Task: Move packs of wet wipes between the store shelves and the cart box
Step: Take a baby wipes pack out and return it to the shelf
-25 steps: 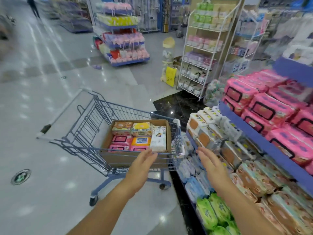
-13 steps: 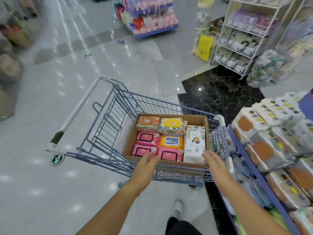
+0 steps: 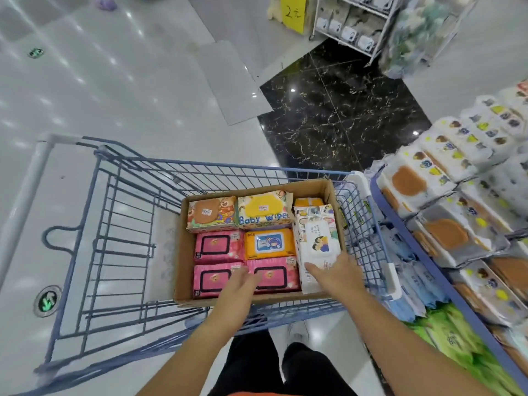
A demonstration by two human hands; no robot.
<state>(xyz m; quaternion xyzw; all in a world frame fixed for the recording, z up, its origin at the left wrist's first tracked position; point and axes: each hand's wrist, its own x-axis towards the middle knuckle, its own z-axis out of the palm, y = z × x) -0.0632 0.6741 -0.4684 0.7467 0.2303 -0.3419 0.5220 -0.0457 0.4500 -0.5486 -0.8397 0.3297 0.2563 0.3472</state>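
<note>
Counted eight wet-wipe packs in cardboard box inside cart. Rested left hand, fingers straight, on pink pack; spread right hand over white pack, nothing gripped. Judged transfer to shelf not begun.

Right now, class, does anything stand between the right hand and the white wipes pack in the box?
Nothing visible does: the right hand lays its fingers on the white wipes pack inside the cardboard box.

cart: blue wire shopping cart holds brown cardboard box of wet-wipe packs | left hand: fingers straight, over front pink rectangular packs | right hand: spread on long white pack | right: blue-edged store shelf, stacked packs
</note>
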